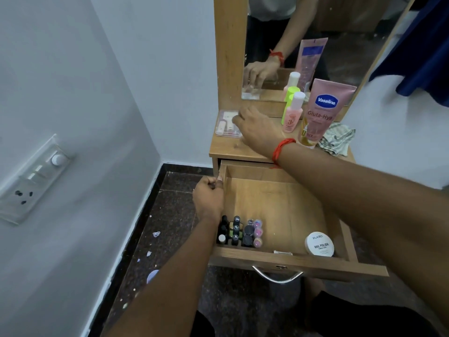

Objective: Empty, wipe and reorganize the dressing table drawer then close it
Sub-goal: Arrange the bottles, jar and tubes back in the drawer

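Note:
The wooden drawer [279, 198] of the dressing table is pulled out. Inside at its front left stand several nail polish bottles [239, 232]; a white round nail polish remover tub [319, 243] lies at the front right. My left hand [209, 198] grips the drawer's left wall. My right hand [257, 128], with a red thread on its wrist, reaches over the table top [228, 149] and touches a clear plastic box [227, 124] of small cosmetics; whether its fingers hold the box I cannot tell.
On the table top stand a pink Vaseline tube [324, 110], a small pink bottle [292, 115], a green bottle [289, 98] and a striped cloth [337, 139]. A mirror [303, 45] rises behind. A wall with a switchboard [31, 181] is at the left. The dark floor [175, 215] has scraps.

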